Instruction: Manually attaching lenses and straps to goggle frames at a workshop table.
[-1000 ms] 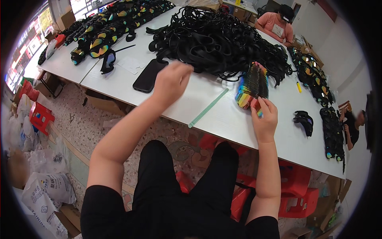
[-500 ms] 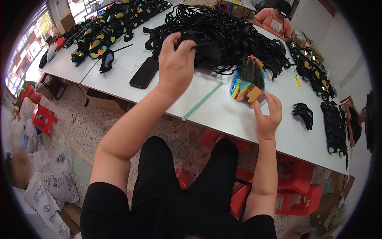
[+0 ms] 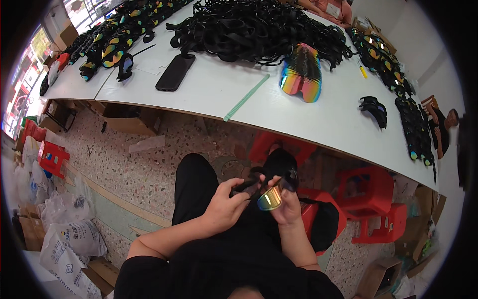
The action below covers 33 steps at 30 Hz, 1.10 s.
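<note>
Above my lap, my right hand point(image 3: 287, 208) grips a curved, gold-mirrored goggle lens point(image 3: 270, 198) by its side. Beside it, my left hand point(image 3: 228, 205) is closed on a black goggle frame point(image 3: 247, 189), whose shape partly blends into my dark clothes. Both pieces are close together; whether they touch I cannot tell. Past the table edge lies a stack of rainbow-mirrored lenses point(image 3: 302, 79). Behind that stack spreads a big heap of black frames and straps point(image 3: 244, 34).
On the white table point(image 3: 199, 102) lie a phone point(image 3: 175, 73), a green ribbed strip point(image 3: 247, 97), a yellow pen-like object point(image 3: 363, 72) and a single black goggle piece point(image 3: 373, 111). Rows of goggles point(image 3: 115, 47) line the left. Red stools point(image 3: 366, 192) stand below; other people sit beyond.
Both hands have drawn back from the table to above my lap. The left brought a black frame from the heap, the right a lens from the stack. My view has tilted down.
</note>
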{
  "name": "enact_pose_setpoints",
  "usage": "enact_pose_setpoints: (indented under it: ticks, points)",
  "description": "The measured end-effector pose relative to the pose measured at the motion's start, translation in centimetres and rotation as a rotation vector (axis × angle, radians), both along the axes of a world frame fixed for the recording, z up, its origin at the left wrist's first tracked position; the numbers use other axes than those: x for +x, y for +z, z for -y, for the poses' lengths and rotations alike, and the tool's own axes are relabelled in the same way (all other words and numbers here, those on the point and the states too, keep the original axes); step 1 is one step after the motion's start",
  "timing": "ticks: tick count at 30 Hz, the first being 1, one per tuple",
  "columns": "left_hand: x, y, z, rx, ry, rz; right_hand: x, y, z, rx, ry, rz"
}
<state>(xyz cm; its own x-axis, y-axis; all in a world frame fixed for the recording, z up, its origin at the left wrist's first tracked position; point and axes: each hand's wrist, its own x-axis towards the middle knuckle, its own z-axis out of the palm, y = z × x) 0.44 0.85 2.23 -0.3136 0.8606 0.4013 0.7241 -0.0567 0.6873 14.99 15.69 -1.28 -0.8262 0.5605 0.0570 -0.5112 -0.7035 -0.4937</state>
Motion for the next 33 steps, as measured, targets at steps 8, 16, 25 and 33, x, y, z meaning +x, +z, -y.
enact_pose_setpoints:
  ticks: [8,16,25,33]
  points:
    - [-2.1,-1.9,0.8,0.191,0.071,0.375,1.6,-0.1,0.4,0.281,0.198,0.117]
    - [-2.0,-2.4,-2.9,-0.31,-0.059,1.473,1.2,-1.3,0.1,0.256,0.252,0.275]
    - [-1.8,-1.9,-3.0,0.086,0.054,1.826,1.0,0.1,1.9,1.285,-0.531,0.741]
    - [-1.6,-1.7,-3.2,0.113,0.066,1.887,0.4,-1.4,2.6,1.247,-0.564,0.811]
